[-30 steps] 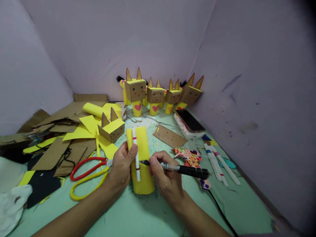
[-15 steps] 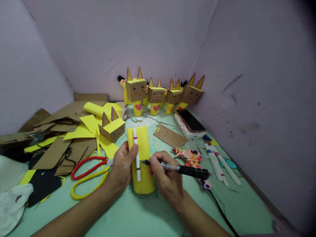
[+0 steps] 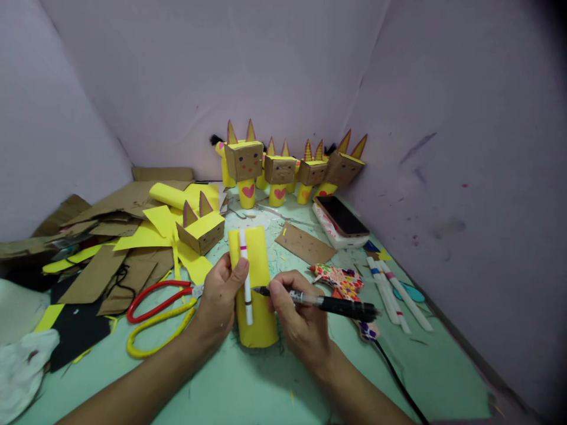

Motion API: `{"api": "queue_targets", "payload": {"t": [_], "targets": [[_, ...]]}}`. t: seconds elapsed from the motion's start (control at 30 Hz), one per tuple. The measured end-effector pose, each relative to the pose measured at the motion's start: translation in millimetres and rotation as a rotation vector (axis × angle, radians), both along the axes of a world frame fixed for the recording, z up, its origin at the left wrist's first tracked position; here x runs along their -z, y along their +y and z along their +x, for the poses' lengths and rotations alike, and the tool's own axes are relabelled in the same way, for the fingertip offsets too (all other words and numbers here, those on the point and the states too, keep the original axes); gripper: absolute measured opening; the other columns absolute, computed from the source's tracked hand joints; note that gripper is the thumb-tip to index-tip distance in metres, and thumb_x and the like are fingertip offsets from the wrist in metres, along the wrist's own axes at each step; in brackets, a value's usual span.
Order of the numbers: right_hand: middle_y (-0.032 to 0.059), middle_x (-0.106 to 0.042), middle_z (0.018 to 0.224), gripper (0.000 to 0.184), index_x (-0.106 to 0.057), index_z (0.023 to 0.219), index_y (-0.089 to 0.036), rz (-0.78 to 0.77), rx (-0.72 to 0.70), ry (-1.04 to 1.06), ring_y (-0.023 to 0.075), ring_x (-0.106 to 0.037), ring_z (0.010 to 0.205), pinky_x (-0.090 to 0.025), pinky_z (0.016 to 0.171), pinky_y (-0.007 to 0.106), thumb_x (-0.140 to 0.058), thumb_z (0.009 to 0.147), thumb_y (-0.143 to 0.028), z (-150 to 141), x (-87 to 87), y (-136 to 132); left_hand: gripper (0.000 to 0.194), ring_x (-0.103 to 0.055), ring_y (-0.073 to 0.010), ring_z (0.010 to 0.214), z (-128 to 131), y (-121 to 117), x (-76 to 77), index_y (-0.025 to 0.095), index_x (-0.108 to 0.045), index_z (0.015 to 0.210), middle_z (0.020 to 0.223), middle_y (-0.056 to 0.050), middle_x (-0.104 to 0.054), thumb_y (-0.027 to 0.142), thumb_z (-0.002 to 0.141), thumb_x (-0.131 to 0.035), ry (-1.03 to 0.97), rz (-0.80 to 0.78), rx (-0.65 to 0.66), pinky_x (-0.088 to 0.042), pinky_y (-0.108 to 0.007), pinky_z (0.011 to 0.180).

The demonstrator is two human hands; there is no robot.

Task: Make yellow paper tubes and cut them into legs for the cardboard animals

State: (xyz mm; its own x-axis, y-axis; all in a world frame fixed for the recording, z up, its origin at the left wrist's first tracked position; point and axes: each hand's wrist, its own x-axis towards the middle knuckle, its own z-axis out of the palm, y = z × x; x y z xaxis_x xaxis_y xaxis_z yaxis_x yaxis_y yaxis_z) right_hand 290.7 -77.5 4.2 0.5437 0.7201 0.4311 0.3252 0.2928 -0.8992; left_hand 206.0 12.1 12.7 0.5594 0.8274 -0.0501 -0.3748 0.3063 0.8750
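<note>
Spreading under everything is the pale green tabletop (image 3: 248, 389), and the yellow paper tube (image 3: 257, 283) lying near its middle serves as the landmark. Left of the tube sits a heap of cardboard scraps (image 3: 110, 236) mixed with yellow paper, with a cardboard box head (image 3: 201, 227) bearing two pointed ears just beside the tube's far end. Beyond the tube, against the wall, stands a row of box-headed figures (image 3: 283, 168) on yellow bodies with hearts. Right of the tube and further back lies a phone (image 3: 341, 217). Near the tube's left side lie red and yellow scissors (image 3: 155, 316). The left hand (image 3: 219, 301) grips the tube's left edge, its fingers pinning a white marker (image 3: 245, 277) lengthwise against the paper. The right hand (image 3: 296, 316) has its fingers closed around a black pen (image 3: 319, 302), whose tip touches the tube just right of the marker.
</note>
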Motion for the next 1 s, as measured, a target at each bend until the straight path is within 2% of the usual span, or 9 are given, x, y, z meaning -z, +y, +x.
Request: {"api": "queue_targets", "payload": {"t": [0.3,0.67,0.77,0.83,0.9,0.93,1.0], "targets": [[-0.0034,-0.053,0.056,0.017,-0.056,0.07,-0.02,-0.006,-0.006,0.02,0.011,-0.05,0.052,-0.04,0.052,0.023,-0.053,0.084,-0.028,-0.2,-2.5,-0.5,0.042,-0.065,-0.0201,0.082,-1.0,-1.4,-1.2,0.016,-0.053,0.1,0.085,-0.003,-0.068,0.039,0.071,-0.071,0.007,-0.008,0.006,-0.052,-0.031,0.075],[-0.0025,-0.056,0.057,0.016,-0.057,0.07,-0.02,-0.015,-0.005,0.035,0.0113,-0.051,0.052,-0.039,0.05,0.023,-0.054,0.084,-0.029,0.2,-0.9,-1.1,0.044,-0.066,-0.0199,0.08,-0.5,-2.0,-2.0,0.016,-0.053,0.101,0.086,-0.004,-0.069,0.04,0.069,-0.072,0.007,-0.023,0.009,-0.053,-0.03,0.071],[-0.0033,-0.055,0.057,0.017,-0.058,0.071,-0.021,0.038,0.014,0.049,0.0104,-0.051,0.052,-0.04,0.051,0.022,-0.054,0.085,-0.03,0.2,-2.0,-1.2,0.044,-0.066,-0.0195,0.079,-0.9,-2.1,-2.5,0.016,-0.053,0.101,0.087,-0.004,-0.069,0.04,0.069,-0.072,0.006,-0.023,0.011,-0.053,-0.03,0.071],[-0.0035,-0.057,0.061,0.015,-0.06,0.079,-0.022,0.114,0.109,0.137,0.0101,-0.053,0.052,-0.043,0.053,0.023,-0.054,0.086,-0.034,1.9,-4.0,0.7,0.046,-0.066,-0.0203,0.077,-1.0,-2.2,-2.8,0.015,-0.053,0.101,0.087,-0.005,-0.069,0.041,0.069,-0.073,0.017,-0.03,0.016,-0.053,-0.031,0.07],[-0.0011,-0.063,0.072,0.022,-0.059,0.095,-0.023,0.112,0.202,0.299,0.0116,-0.058,0.056,-0.048,0.057,0.026,-0.051,0.087,-0.042,4.8,-5.6,4.5,0.047,-0.066,-0.0206,0.077,-0.9,-2.1,-3.2,0.015,-0.053,0.102,0.089,-0.006,-0.069,0.042,0.069,-0.072,0.028,-0.04,0.023,-0.053,-0.032,0.071],[0.0013,-0.065,0.079,0.029,-0.057,0.101,-0.023,0.068,0.204,0.39,0.013,-0.061,0.059,-0.05,0.06,0.029,-0.049,0.087,-0.046,6.3,-5.6,6.8,0.048,-0.066,-0.0204,0.077,-0.9,-2.0,-3.3,0.015,-0.053,0.102,0.089,-0.006,-0.069,0.042,0.069,-0.072,0.034,-0.043,0.027,-0.053,-0.032,0.071],[0.005,-0.065,0.091,0.034,-0.053,0.103,-0.022,-0.035,0.104,0.542,0.0152,-0.064,0.068,-0.052,0.066,0.033,-0.052,0.084,-0.05,8.3,-3.1,11.3,0.048,-0.066,-0.0197,0.075,-1.0,-1.5,-3.5,0.015,-0.053,0.102,0.089,-0.006,-0.069,0.043,0.069,-0.072,0.046,-0.038,0.033,-0.052,-0.031,0.07]]}}
